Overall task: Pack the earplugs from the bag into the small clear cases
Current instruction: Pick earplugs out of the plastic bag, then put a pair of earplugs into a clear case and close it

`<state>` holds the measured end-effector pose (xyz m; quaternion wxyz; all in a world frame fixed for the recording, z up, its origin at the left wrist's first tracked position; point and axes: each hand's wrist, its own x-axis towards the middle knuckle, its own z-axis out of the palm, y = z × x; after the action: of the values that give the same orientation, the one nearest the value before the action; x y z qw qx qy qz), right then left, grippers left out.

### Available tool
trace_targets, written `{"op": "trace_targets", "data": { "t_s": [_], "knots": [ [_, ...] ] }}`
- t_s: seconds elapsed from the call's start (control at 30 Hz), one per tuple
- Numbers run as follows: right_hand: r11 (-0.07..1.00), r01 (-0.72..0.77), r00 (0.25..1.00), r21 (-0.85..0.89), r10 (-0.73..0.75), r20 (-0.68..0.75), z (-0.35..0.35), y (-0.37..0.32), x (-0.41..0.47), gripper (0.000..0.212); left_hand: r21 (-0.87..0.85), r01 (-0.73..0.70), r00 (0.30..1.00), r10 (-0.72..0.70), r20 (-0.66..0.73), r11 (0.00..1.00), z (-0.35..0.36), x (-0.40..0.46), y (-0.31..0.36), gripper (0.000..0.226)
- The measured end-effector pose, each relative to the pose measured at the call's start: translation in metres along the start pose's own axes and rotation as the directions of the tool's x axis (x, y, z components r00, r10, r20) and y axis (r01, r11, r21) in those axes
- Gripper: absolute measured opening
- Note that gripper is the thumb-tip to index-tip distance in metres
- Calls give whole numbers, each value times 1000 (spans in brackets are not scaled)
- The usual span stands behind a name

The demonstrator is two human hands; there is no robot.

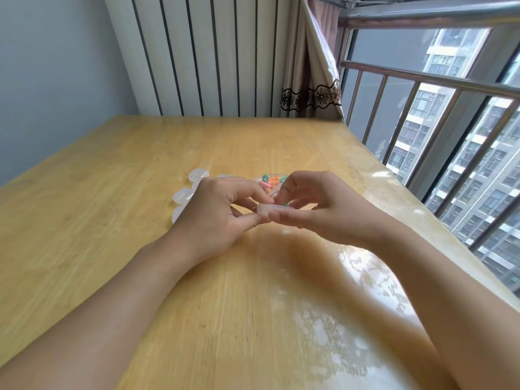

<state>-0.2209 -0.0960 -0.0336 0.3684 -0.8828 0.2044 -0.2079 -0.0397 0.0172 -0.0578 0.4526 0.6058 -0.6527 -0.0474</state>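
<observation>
Clear plastic small case (271, 211), pinched between left hand (216, 212) and right hand (312, 204) above the wooden bench (112, 192), steadied probably for closing; bag of coloured foam earplugs (271, 182) lies just behind.

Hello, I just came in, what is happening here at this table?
A person sits at a wooden table and holds one small clear case between both hands, the left hand and the right hand pinching it at its ends. Something coloured shows at its top edge. Behind the hands lies a clear bag of coloured earplugs. More clear cases wait on the table, beside the left hand.
</observation>
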Motion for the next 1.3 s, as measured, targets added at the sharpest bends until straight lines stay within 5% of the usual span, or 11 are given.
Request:
{"op": "trace_targets", "data": {
  "t_s": [0.13,0.27,0.37,0.43,0.57,0.8,0.93,1.0,1.13,1.2,1.3],
  "knots": [
    [981,-71,990,183,48,130,-3,1,1,36,-85,22,1000,-21,17,996,6,-1,3,24],
    [983,-84,995,163,91,-34,-26,-2,-3,37,34,4,1000,-5,4,999,5,1,0,41],
    [977,-204,930,-66,172,-325,-52,13,-5,28,105,8,1000,-10,21,994,6,0,-4,39],
    [881,-358,879,-310,206,-430,-60,28,-7,19,122,11,999,-16,43,992,8,0,-5,38],
    [721,-519,835,-459,315,-451,-53,44,-6,17,145,1,999,-9,50,989,9,0,-7,37],
    [650,-589,806,-479,431,-406,-53,51,-3,21,202,31,999,-34,15,979,5,2,-9,36],
    [667,-525,821,-528,232,-522,-49,39,-1,23,337,53,998,-62,17,940,-10,4,-10,42],
    [801,-352,819,-484,14,-573,-35,21,0,27,415,153,986,-164,-8,897,-30,6,-11,47],
    [929,103,966,-355,-179,-186,16,-12,-2,30,552,411,823,-555,117,726,-72,1,-17,58],
    [927,154,987,-343,-162,4,37,-11,-3,21,580,424,763,-619,185,695,-77,-2,-19,55],
    [935,154,988,-318,-143,58,45,-4,-2,15,561,402,789,-585,189,724,-73,-2,-18,41]
  ]
}}
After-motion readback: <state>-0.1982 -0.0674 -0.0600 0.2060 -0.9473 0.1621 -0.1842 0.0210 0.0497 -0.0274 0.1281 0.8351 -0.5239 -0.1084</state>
